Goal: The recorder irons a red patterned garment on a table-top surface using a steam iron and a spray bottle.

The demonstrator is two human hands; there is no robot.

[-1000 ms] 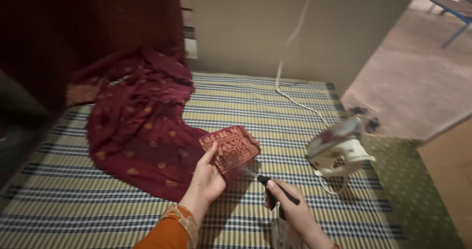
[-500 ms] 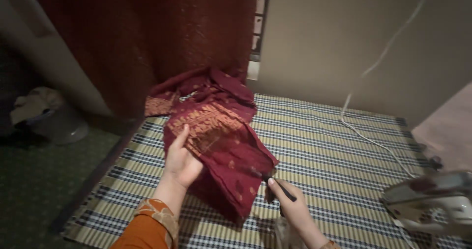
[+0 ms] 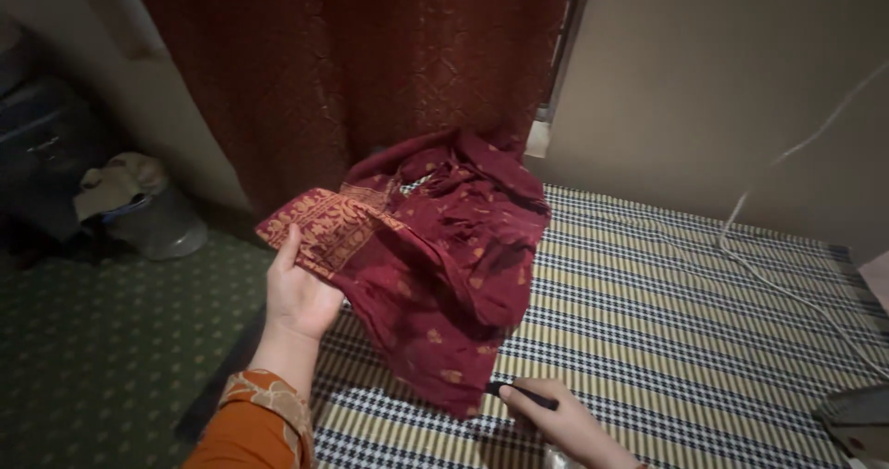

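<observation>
A maroon cloth (image 3: 435,256) is held up by the left hand (image 3: 298,293), whose fingers are closed on the cloth's patterned end with the thumb pressed along the near edge of the orange-gold woven border (image 3: 324,230). That border band is seen as a flat strip running from lower left to upper right, its free corner pointing left toward the green carpet (image 3: 102,358). From the grip the fabric is draped rightward and downward in loose folds, dotted with small orange motifs, and its lowest fold hangs just above the striped mat (image 3: 667,312); the remainder is bunched in a heap farther back on the mat, against the dark red curtain (image 3: 370,62). The long axis of the lifted part is thus laid diagonally, from the raised left end down toward the lower right. Near the hanging fold, the right hand (image 3: 565,427) is wrapped around a spray bottle, of which only the black nozzle (image 3: 520,394) is clearly seen, pointed left at the cloth and almost touching it. A white cord (image 3: 787,288) is trailed across the mat to the right, and a metal pot (image 3: 157,228) is set on the carpet at the left.
</observation>
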